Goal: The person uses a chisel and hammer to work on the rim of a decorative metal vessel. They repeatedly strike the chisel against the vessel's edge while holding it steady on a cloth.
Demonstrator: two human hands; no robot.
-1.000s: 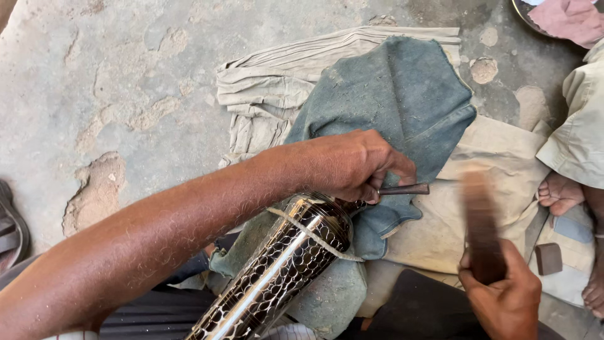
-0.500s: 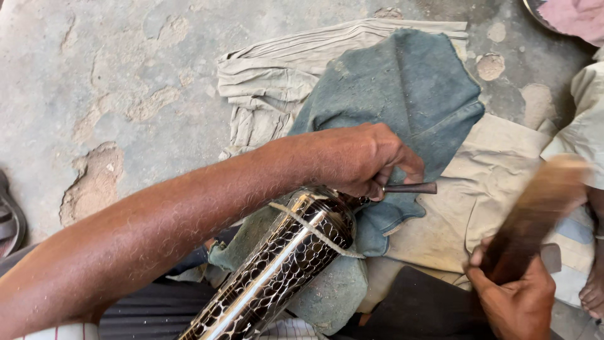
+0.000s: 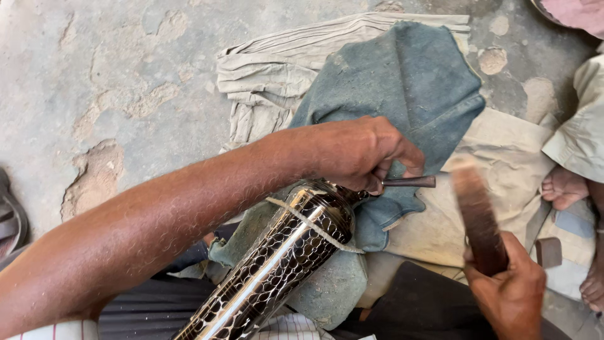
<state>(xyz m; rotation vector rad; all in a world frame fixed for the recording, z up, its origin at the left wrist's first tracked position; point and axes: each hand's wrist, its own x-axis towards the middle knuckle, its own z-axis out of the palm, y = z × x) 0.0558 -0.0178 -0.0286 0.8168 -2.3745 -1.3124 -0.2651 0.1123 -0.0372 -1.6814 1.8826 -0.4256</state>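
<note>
Over the blue cloth [image 3: 409, 88], my left hand [image 3: 358, 154] pinches a punch [image 3: 409, 182] against the patterned metal vessel [image 3: 277, 264] to steady it. My right hand [image 3: 506, 293] grips a wooden mallet [image 3: 478, 217], raised beside it.

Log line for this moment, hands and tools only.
left hand: holds thin metal punch against patterned metal vessel | right hand: grips wooden mallet, raised | blue cloth beneath

concrete floor [image 3: 126, 75] cracked | another person's bare foot [image 3: 563, 187] right | sandal [image 3: 9, 220] left edge
</note>
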